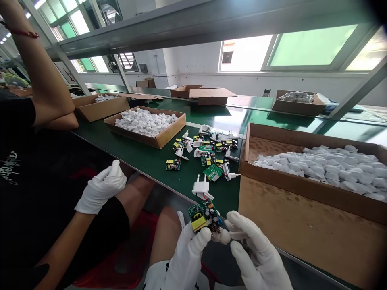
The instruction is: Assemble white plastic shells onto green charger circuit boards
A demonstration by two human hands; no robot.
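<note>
My left hand (193, 249), in a white glove, is closed with thumb and fingers round the lower edge of a green circuit board (204, 217). A yellow transformer and several small capacitors sit on the board. Red wire runs from its top to a white two-pin plug piece (201, 188), whose pins point up. Close on the right is my right hand (254, 249), also gloved, its thumb and fingers apart with nothing seen between them. Its fingertips are beside the left fingertips; whether they touch is unclear. More boards with white plug pieces (213, 172) lie loose on the green table.
A cardboard box (311, 211) of white plastic shells stands at right, its flap towards me. Another shell-filled box (169, 137) is at left. A co-worker's gloved hand (102, 187) is at far left. Overhead runs a grey shelf (193, 28); other boxes (298, 105) stand behind.
</note>
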